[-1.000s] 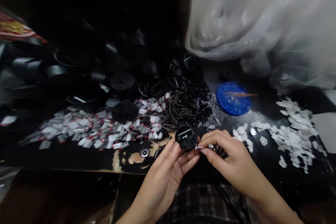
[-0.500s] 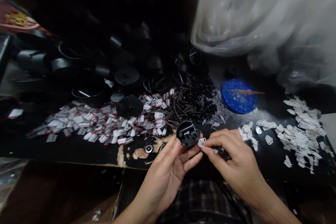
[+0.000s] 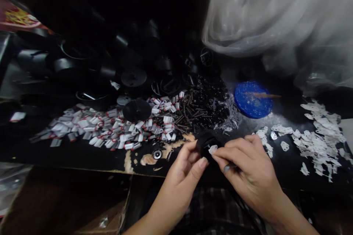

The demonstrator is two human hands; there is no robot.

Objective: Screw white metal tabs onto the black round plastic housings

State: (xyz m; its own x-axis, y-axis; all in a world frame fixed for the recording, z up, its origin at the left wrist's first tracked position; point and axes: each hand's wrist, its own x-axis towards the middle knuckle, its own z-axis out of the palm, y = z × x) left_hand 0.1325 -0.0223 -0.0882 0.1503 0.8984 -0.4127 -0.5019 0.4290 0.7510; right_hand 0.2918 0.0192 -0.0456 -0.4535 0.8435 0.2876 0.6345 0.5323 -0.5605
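One black case (image 3: 204, 142), gripped by the left hand (image 3: 184, 169), now hides its inside. The right hand (image 3: 249, 163) pinches a white plate (image 3: 212, 149) before it.

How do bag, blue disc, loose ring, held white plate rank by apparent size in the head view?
1. Bag
2. Blue disc
3. Loose ring and white plate: look alike; right hand partly covers the plate, unranked.

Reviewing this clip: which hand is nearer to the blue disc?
Right. The right hand is apart from the blue disc, on its near side; the left hand, at the black part, is farther off to the left.
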